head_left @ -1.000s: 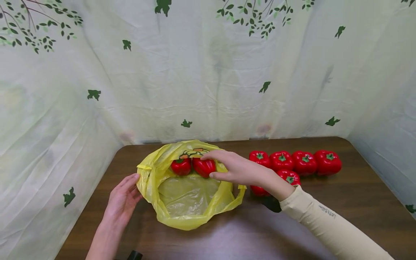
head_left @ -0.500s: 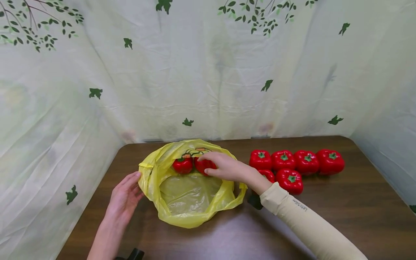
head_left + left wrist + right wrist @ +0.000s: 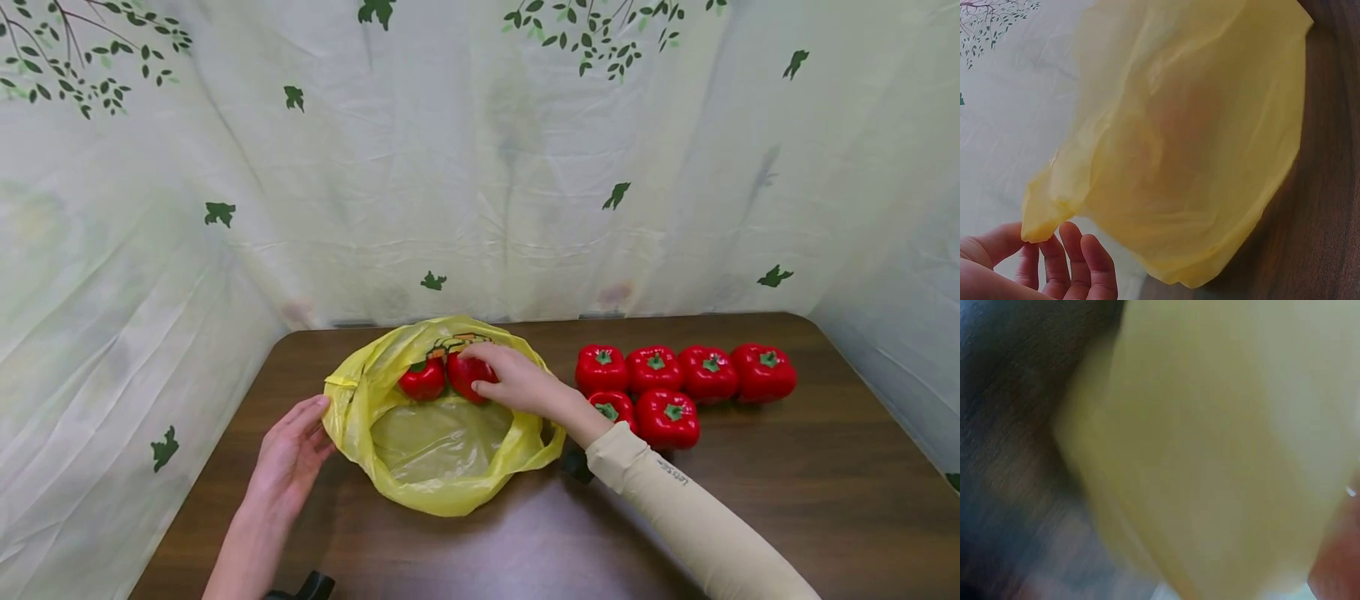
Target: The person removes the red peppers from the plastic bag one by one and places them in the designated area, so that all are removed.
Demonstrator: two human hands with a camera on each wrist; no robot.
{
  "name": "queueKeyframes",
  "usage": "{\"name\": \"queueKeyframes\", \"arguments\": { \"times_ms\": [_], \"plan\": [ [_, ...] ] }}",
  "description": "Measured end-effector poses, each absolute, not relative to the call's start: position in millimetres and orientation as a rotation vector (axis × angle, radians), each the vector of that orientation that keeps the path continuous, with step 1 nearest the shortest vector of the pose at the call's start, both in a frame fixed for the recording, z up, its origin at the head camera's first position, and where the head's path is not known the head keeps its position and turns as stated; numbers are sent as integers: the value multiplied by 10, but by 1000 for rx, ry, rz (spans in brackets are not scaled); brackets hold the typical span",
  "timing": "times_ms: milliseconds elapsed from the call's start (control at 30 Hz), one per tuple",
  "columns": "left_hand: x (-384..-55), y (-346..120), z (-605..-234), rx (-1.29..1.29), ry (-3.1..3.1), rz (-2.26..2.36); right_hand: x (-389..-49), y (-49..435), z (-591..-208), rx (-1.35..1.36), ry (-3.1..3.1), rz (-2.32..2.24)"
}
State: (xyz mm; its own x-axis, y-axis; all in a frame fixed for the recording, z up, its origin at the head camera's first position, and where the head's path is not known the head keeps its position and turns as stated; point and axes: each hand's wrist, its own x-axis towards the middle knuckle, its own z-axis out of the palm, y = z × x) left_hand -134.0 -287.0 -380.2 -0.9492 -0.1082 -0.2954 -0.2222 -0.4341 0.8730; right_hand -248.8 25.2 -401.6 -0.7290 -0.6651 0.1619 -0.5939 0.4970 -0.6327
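Observation:
A yellow plastic bag [image 3: 442,500] stands on the table with its mouth wide. At its left rim my left hand [image 3: 291,454] pinches a corner of the plastic; in the left wrist view the thumb and fingers [image 3: 1054,265] meet at that corner, the other fingers loosely bent. My right hand [image 3: 517,379] reaches into the bag's mouth and grips a red bell pepper [image 3: 467,377] near the back wall. Another red bell pepper [image 3: 422,380] lies just left of it inside the bag. Yellow plastic [image 3: 1210,444] fills most of the blurred right wrist view.
Several red bell peppers [image 3: 707,373] stand in two rows on the dark wooden table [image 3: 810,500], right of the bag. My right forearm [image 3: 675,500] passes in front of them. A pale curtain with leaf prints [image 3: 487,167] hangs behind the table.
My right hand has shifted slightly within the bag with its pepper, and the right forearm has swung left, uncovering more of the front peppers. The left hand stays at the rim.

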Motion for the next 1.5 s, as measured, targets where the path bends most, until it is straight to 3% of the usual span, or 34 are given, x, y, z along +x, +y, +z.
{"name": "queueKeyframes", "arguments": {
  "times_ms": [667, 1500],
  "plan": [
    [-1313, -2867, -3857, -354, 1642, 2603, -2528, 135, -4141, -998, 2761, -909],
    [-1300, -2901, -3880, -396, 1625, 2607, -2411, 131, -4178, -964, 2574, -984]
  ]
}}
